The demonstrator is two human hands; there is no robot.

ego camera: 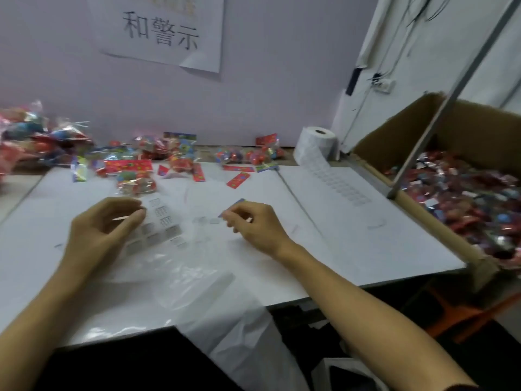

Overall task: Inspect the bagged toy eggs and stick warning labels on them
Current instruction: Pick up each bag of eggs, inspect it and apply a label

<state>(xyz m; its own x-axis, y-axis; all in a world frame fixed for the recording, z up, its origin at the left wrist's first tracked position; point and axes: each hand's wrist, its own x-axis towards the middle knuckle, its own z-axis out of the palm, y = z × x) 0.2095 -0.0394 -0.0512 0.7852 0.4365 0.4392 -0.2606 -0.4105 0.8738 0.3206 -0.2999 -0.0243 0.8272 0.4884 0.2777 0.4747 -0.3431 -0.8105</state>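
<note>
Near the middle of the frame, the left hand (104,224) hovers over the white table (352,244) with its fingers curled, thumb and fingertips pinching the edge of a label sheet (163,221) that lies just to its right. The right hand (253,224), right of centre, has its fingers bent and pinches a small blue-edged piece; what it is stays too blurred to tell. Clear plastic film (191,272) lies below and between both hands. The bagged toy eggs (135,176) lie beyond the hands along the table's far edge, well apart from them. A label roll (315,145) stands at upper right beside a cardboard box (462,193) full of bags.
</note>
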